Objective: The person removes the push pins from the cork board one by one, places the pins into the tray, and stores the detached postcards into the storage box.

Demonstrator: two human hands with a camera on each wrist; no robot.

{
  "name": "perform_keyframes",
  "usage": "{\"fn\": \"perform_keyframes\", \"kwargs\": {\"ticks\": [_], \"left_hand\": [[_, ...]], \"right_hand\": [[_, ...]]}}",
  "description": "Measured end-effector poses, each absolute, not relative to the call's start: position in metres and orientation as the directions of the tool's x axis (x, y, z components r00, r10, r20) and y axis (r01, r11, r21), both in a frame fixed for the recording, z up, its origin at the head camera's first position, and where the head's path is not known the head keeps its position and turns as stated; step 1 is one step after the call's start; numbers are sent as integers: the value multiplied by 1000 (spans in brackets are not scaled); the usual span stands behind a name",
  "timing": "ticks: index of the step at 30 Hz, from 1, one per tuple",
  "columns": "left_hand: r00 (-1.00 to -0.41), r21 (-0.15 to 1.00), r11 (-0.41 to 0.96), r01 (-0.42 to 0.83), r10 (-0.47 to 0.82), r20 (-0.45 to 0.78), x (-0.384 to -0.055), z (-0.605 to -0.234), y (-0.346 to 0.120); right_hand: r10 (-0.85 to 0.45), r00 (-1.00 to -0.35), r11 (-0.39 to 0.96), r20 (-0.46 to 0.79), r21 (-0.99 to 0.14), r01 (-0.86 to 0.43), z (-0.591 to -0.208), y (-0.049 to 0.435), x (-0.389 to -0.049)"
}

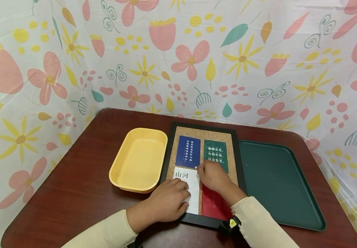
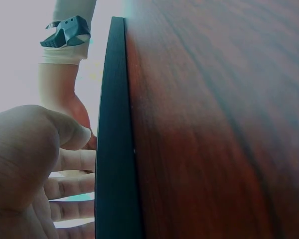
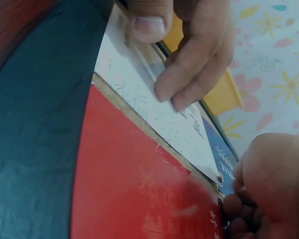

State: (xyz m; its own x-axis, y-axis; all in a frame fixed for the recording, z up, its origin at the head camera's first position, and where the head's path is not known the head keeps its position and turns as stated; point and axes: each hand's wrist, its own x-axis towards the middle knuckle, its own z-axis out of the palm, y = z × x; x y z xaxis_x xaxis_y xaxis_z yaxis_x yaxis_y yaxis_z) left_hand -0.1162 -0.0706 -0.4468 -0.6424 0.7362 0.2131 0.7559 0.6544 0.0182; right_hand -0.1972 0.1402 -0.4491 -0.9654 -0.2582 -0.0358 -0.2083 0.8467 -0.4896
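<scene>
White card (image 1: 194, 193) under spread left grip (image 1: 169, 200), curled right grip (image 1: 214, 176) (contents unclear) beside a pin (image 1: 196, 167)

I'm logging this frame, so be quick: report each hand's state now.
Left hand: open, resting on the white card.
Right hand: curled beside the pin; whether it holds anything cannot be told.

A dark reddish-brown table (image 1: 63, 186) with rounded far corners and a glossy wood grain carries three things. A black-framed cork board (image 1: 200, 219) lies near its centre. Just beside that board sit two trays — a deep yellow tray (image 1: 138, 162) towards ten o'clock, a shallow dark-green tray (image 1: 274, 179) towards three.
</scene>
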Motion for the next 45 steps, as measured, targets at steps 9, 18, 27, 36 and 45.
{"fn": "perform_keyframes", "kwargs": {"ticks": [9, 18, 27, 36, 45], "left_hand": [[-653, 35, 659, 751, 733, 190, -117, -447, -70], [-652, 30, 660, 751, 734, 191, -116, -446, -71], [-651, 25, 660, 751, 733, 198, -116, -445, -70], [-651, 28, 660, 751, 732, 200, -116, -445, -70], [-654, 29, 663, 748, 731, 196, -115, -444, -70]], "right_hand": [[-341, -940, 800, -13, -530, -283, -445, 151, -196], [-375, -927, 842, 30, -406, -354, -445, 147, -190], [-359, -928, 893, 95, -254, -371, -446, 142, -189], [-342, -932, 908, 122, -213, -361, -446, 140, -187], [-337, -934, 910, 119, -215, -356, -446, 139, -187]]}}
